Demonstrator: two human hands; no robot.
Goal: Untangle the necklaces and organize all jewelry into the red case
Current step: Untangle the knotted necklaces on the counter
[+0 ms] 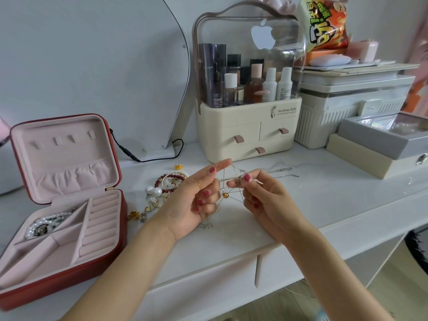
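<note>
White marble-look surface (312, 200) | thin tangled gold and silver chains (231, 181) stretched between hands | left hand (196, 200) hooks loops | right hand (261, 195) pinches strands | open red case (120, 228) at 9 o'clock, nearer left hand

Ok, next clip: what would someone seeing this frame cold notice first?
Probably the two hands at centre: the left hand and right hand stretch a web of tangled chains between their fingers above the white tabletop. Next, the open red case at the left, with a pearl strand in one compartment. Between case and hands lies a loose jewelry pile.
</note>
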